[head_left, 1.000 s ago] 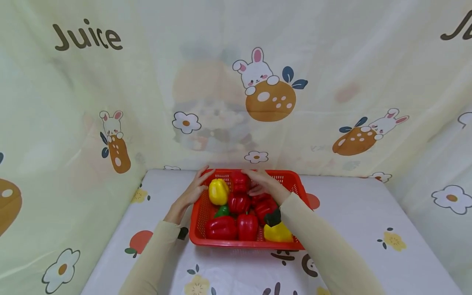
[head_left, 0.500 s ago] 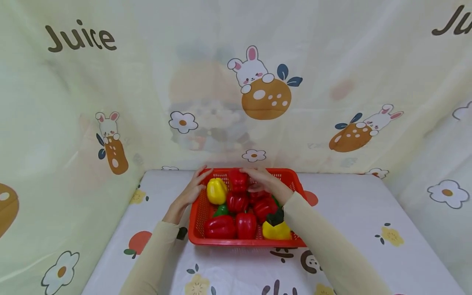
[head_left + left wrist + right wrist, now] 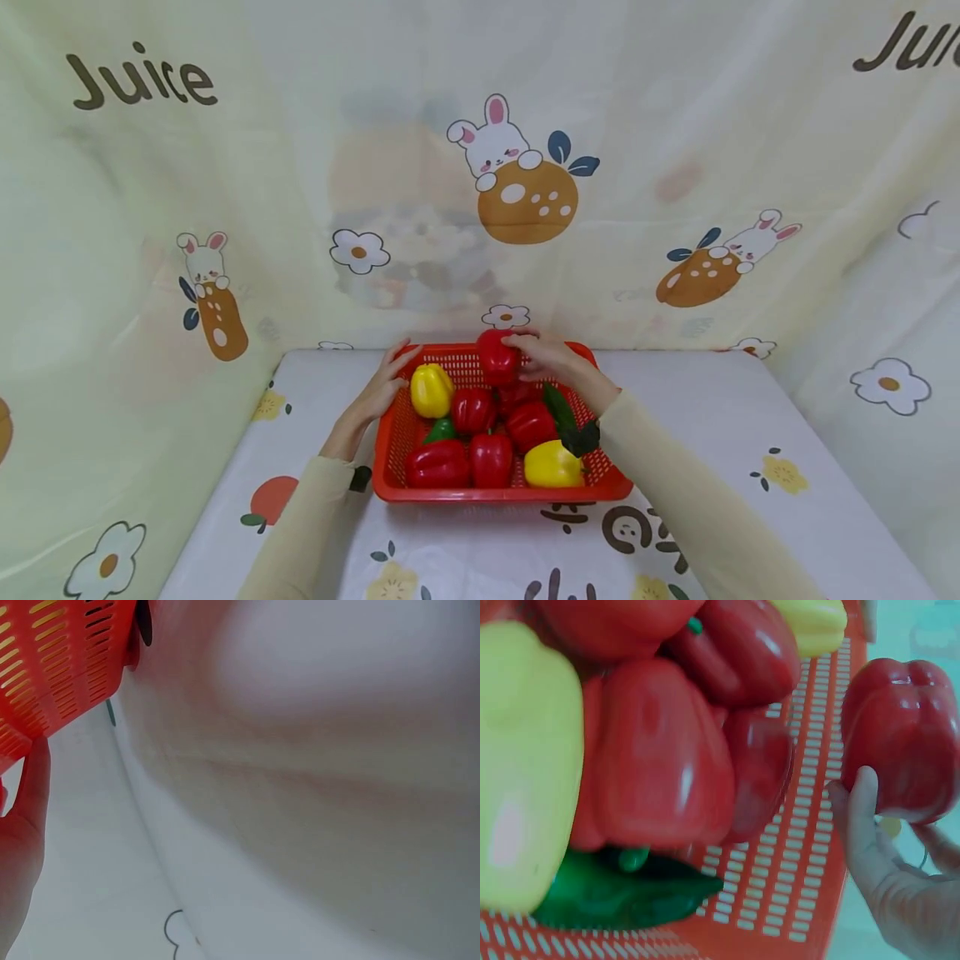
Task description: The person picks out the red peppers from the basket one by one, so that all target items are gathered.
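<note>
Toward the far edge of the white printed tabletop (image 3: 712, 408): a rectangular red plastic basket (image 3: 495, 495) with slotted walls.
Right hand (image 3: 558, 360): thumb and fingers clamped on a glossy red bell pepper (image 3: 497, 357), held up at the basket's far edge.
Left hand (image 3: 378, 393): fingers extended and apart from the thumb, touching the basket near its far left corner.
Far left corner: a glossy yellow bell pepper (image 3: 431, 391) inside.
Near left corner: a red pepper lying sideways (image 3: 438, 465).
Near right corner: a second yellow pepper (image 3: 553, 464).
Right edge: a long, pointed green pepper (image 3: 558, 407).
</note>
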